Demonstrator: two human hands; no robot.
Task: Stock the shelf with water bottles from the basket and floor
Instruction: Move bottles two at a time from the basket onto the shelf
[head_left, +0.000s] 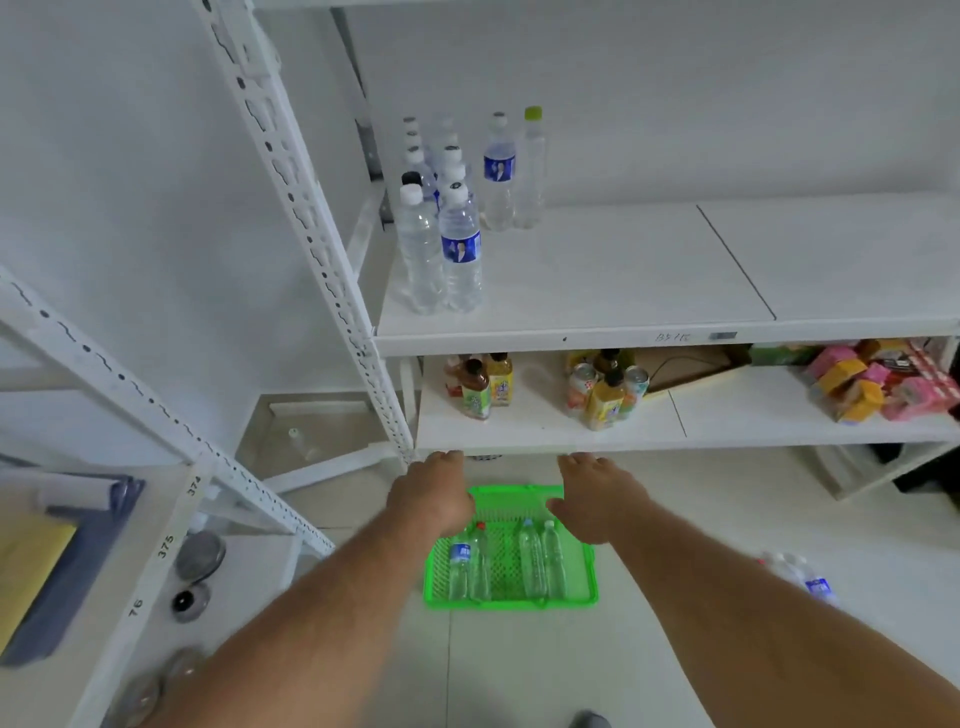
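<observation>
A green plastic basket (584, 582) sits on the floor below me with several clear water bottles (540, 564) lying in it. My left hand (434, 493) and my right hand (597, 493) reach down over the basket's far end, fingers loosely apart, holding nothing. Several water bottles (460, 254) stand upright at the left end of the white upper shelf (623, 270); one at the back has a yellow-green cap (533, 113). More bottles (810, 579) lie on the floor at the right.
The lower shelf (545, 431) holds juice bottles, cans and coloured boxes (872, 389). A slotted white upright (322, 249) stands left of the shelves. A second rack at the left carries folders (62, 561) and round lids. My shoe tip (589, 721) shows at the bottom.
</observation>
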